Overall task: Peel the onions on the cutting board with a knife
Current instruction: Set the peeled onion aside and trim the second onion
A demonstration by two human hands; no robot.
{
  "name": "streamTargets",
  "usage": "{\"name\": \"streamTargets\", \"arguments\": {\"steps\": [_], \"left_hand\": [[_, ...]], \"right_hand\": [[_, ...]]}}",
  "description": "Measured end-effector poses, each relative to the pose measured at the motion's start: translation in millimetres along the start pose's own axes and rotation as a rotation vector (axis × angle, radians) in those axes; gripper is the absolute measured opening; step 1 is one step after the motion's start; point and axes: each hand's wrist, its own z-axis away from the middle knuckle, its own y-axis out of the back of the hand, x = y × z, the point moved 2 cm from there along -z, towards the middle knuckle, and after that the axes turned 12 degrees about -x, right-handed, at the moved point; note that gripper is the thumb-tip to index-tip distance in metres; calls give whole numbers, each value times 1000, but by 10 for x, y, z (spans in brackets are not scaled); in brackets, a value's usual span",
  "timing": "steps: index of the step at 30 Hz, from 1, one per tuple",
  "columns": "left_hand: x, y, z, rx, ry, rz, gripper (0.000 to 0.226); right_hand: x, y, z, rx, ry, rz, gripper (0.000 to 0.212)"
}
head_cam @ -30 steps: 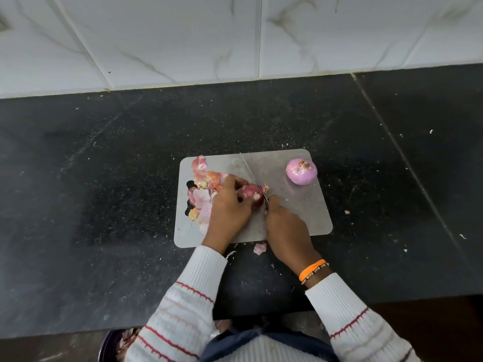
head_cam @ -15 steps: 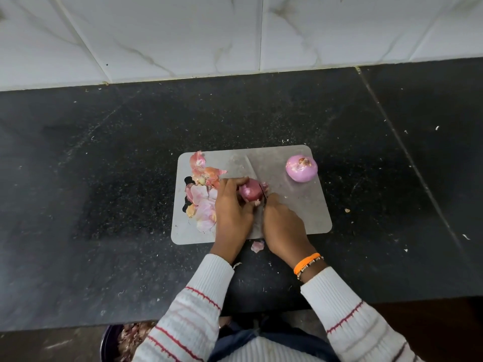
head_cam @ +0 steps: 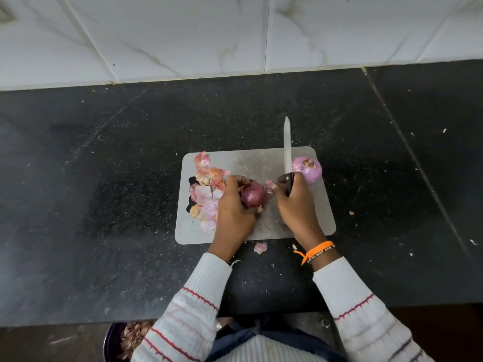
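Observation:
A grey cutting board (head_cam: pixel 308 223) lies on the black counter. My left hand (head_cam: pixel 232 210) grips a dark red onion (head_cam: pixel 253 195) over the board's middle. My right hand (head_cam: pixel 295 205) holds a knife (head_cam: pixel 287 152) by its black handle, blade pointing away from me, and pinches a small piece of onion skin (head_cam: pixel 268 185) between thumb and finger beside the onion. A peeled pale purple onion (head_cam: pixel 308 169) sits at the board's far right corner, just right of the blade. A heap of pink peels (head_cam: pixel 206 194) covers the board's left side.
A loose peel (head_cam: pixel 260 247) lies on the counter (head_cam: pixel 104 205) just before the board's near edge. Below the counter edge at lower left stands a dark bowl (head_cam: pixel 112 340) with peels in it. A white tiled wall (head_cam: pixel 235 35) rises behind the counter.
My right hand has moved right, away from the onion, with a bit of skin pulled off. The knife blade has swung up to point away from me. The onion now shows more beside my left hand.

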Motion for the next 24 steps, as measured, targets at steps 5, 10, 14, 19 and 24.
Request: {"name": "streamTargets", "arguments": {"steps": [5, 10, 14, 19, 24], "left_hand": [[50, 46, 40, -57, 29, 98, 65], [113, 35, 94, -70, 116, 215, 51], [209, 54, 142, -80, 129, 286, 42], [266, 112, 161, -64, 325, 733, 34], [236, 128, 181, -42, 382, 871, 42]], "right_hand": [[17, -32, -144, -68, -67, -262, 22], [-84, -35, -182, -38, 80, 29, 24], [-93, -63, -185, 24, 145, 199, 23], [-114, 12, -151, 9, 184, 164, 8], [-171, 20, 79, 77, 259, 81, 9]]}}
